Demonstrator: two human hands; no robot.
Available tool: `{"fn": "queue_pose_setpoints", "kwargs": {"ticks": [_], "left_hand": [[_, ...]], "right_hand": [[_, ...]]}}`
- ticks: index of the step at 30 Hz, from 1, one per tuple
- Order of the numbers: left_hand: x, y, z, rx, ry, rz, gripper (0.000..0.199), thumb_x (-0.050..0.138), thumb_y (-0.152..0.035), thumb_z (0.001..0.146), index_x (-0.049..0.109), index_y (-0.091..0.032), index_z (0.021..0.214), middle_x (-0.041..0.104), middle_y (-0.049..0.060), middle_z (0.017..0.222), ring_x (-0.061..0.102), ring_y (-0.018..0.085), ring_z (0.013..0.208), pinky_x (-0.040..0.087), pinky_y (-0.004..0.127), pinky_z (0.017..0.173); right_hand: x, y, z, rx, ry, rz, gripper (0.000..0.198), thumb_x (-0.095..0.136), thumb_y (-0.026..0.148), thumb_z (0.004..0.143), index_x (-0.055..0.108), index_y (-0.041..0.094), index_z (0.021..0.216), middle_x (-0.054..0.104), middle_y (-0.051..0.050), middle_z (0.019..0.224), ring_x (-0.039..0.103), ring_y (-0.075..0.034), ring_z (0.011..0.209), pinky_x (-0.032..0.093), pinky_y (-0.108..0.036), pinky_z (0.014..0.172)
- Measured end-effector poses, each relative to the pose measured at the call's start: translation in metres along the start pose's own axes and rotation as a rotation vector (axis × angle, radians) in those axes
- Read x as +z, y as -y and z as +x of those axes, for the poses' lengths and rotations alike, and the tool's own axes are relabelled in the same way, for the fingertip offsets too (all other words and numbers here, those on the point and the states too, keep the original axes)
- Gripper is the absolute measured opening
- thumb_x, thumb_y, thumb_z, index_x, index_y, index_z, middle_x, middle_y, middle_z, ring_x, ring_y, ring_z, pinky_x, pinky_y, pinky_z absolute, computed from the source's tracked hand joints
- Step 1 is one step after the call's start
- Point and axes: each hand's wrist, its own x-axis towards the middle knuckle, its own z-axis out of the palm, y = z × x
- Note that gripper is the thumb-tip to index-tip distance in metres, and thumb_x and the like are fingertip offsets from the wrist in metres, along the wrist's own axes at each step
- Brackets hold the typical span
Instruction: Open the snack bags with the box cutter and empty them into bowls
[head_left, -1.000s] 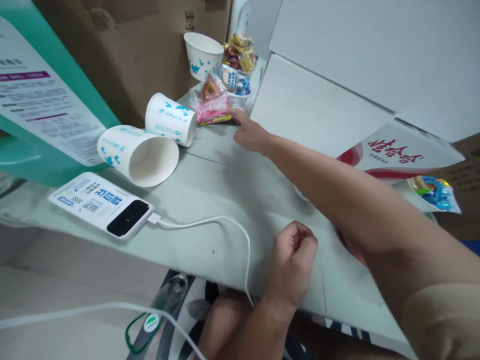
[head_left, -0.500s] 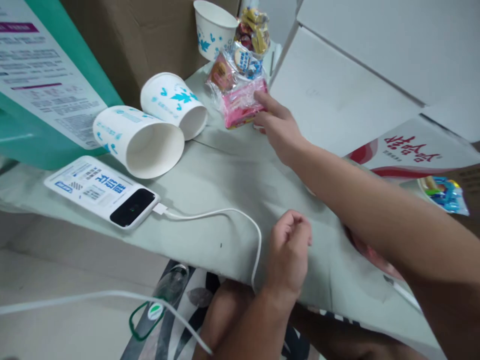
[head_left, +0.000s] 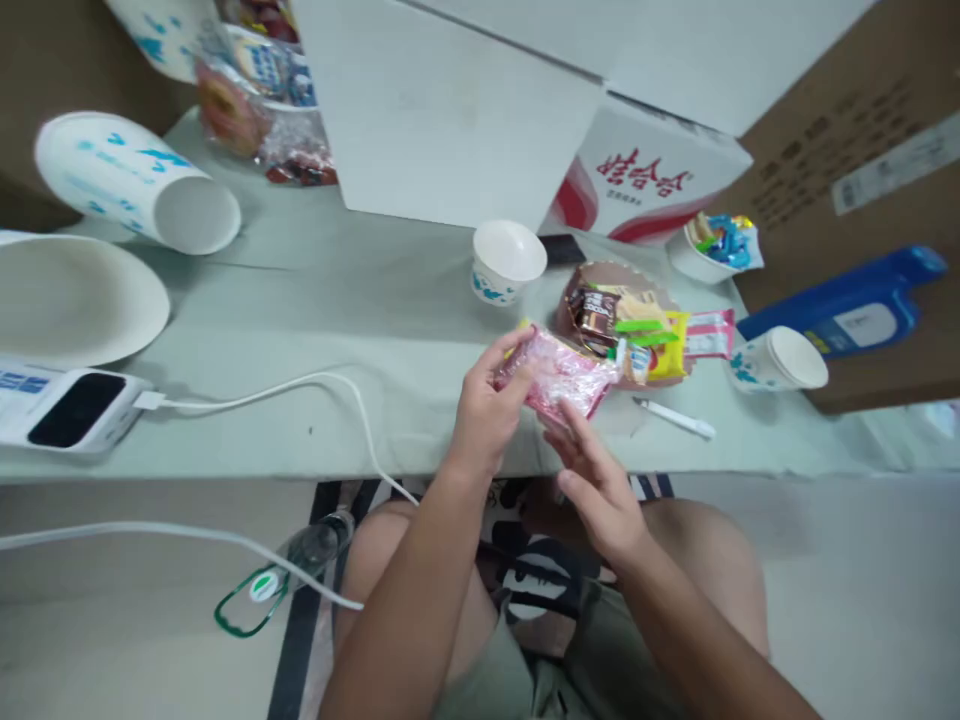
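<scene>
pink snack packet (head_left: pixel 556 372) is sitting between both hands, just over the near edge of the counter (head_left: pixel 360 300), at about 7 o'clock from the brown plate (head_left: pixel 600 275) that is carrying other snacks. left hand (head_left: pixel 487 410) is pinching the packet's left end, its grip closed on the wrapper. right hand (head_left: pixel 600 485) is touching the packet from below with stretched fingers, its grip loose and half wide. to handle it well, i think both hands are needing a firm pinch at the wrapper ends, because the film is looking slippery. small paper cup (head_left: pixel 508 260) is standing at 11 o'clock, apart.
</scene>
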Motion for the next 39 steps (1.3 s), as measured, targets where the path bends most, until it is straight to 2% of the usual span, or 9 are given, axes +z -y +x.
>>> {"fn": "queue_pose_setpoints", "kwargs": {"ticks": [3,8,12,14,17,23,27,31,39], "left_hand": [[0.016,0.020,-0.002,0.044,-0.005,0.138,0.054,0.086,-0.032,0.072,0.066,-0.026,0.121,0.069,0.006,0.123,0.068,0.019,0.107,0.056,0.029,0.091],[0.033,0.031,-0.011,-0.215,0.186,0.080,0.066,0.087,-0.042,0.072,0.052,-0.027,0.126,0.068,0.001,0.098,0.065,0.013,0.074,0.053,0.023,0.066],[0.034,0.030,-0.010,-0.266,0.233,0.185,0.071,0.085,-0.041,0.075,0.046,-0.028,0.133,0.068,0.000,0.093,0.066,0.014,0.076,0.054,0.025,0.068],[0.031,0.028,-0.008,-0.248,0.196,0.211,0.067,0.084,-0.039,0.076,0.047,-0.028,0.130,0.066,-0.001,0.094,0.065,0.013,0.076,0.054,0.025,0.070],[0.026,0.027,-0.003,-0.229,0.158,0.244,0.060,0.083,-0.033,0.075,0.049,-0.028,0.124,0.064,-0.002,0.093,0.062,0.011,0.075,0.052,0.023,0.069],[0.022,0.025,0.000,-0.200,0.170,0.266,0.058,0.080,-0.020,0.068,0.051,-0.027,0.118,0.063,-0.003,0.095,0.059,0.010,0.075,0.050,0.021,0.069],[0.017,0.020,-0.001,-0.146,0.190,0.278,0.060,0.079,-0.017,0.067,0.052,-0.028,0.120,0.063,-0.002,0.097,0.060,0.010,0.076,0.052,0.022,0.071],[0.014,0.017,-0.003,-0.097,0.214,0.347,0.059,0.080,-0.022,0.071,0.052,-0.029,0.122,0.063,0.000,0.102,0.063,0.013,0.082,0.053,0.024,0.076],[0.016,0.024,-0.004,-0.064,0.252,0.453,0.056,0.079,-0.025,0.071,0.052,-0.028,0.120,0.060,0.002,0.119,0.064,0.014,0.086,0.053,0.025,0.078]], "right_hand": [[-0.016,-0.001,-0.013,0.067,0.090,-0.048,0.065,0.061,0.041,0.099,0.043,0.031,0.160,0.040,-0.006,0.168,0.044,-0.028,0.152,0.036,-0.050,0.126],[-0.035,0.011,-0.019,0.101,0.173,-0.194,0.064,0.062,0.033,0.093,0.051,0.025,0.156,0.051,-0.010,0.159,0.049,-0.029,0.148,0.038,-0.052,0.124],[-0.077,0.029,-0.016,0.120,0.293,-0.261,0.032,0.058,0.032,0.094,0.078,0.023,0.118,0.080,-0.009,0.115,0.076,-0.025,0.104,0.061,-0.041,0.096],[-0.114,0.025,-0.014,0.182,0.086,-0.372,0.029,0.055,0.036,0.097,0.079,0.022,0.097,0.081,-0.008,0.094,0.077,-0.024,0.087,0.063,-0.038,0.083],[-0.174,-0.005,-0.002,0.120,-0.374,-0.823,0.033,0.056,0.035,0.089,0.075,0.019,0.111,0.077,-0.015,0.116,0.072,-0.032,0.108,0.057,-0.050,0.098],[-0.227,-0.050,0.015,0.208,-0.219,-1.246,0.037,0.049,0.040,0.089,0.074,0.016,0.103,0.073,-0.021,0.114,0.068,-0.036,0.104,0.055,-0.050,0.089],[-0.217,-0.023,-0.021,0.327,-0.201,-1.149,0.033,0.050,0.047,0.090,0.070,0.021,0.092,0.071,-0.010,0.076,0.065,-0.026,0.067,0.047,-0.037,0.061],[-0.176,0.019,-0.054,0.341,-0.242,-0.651,0.041,0.048,0.055,0.097,0.061,0.023,0.075,0.059,-0.001,0.058,0.054,-0.016,0.050,0.043,-0.029,0.051],[-0.075,0.057,0.003,0.210,-0.119,-0.425,0.043,0.047,0.047,0.100,0.060,0.020,0.069,0.051,0.003,0.052,0.047,-0.011,0.048,0.036,-0.025,0.051]]}}
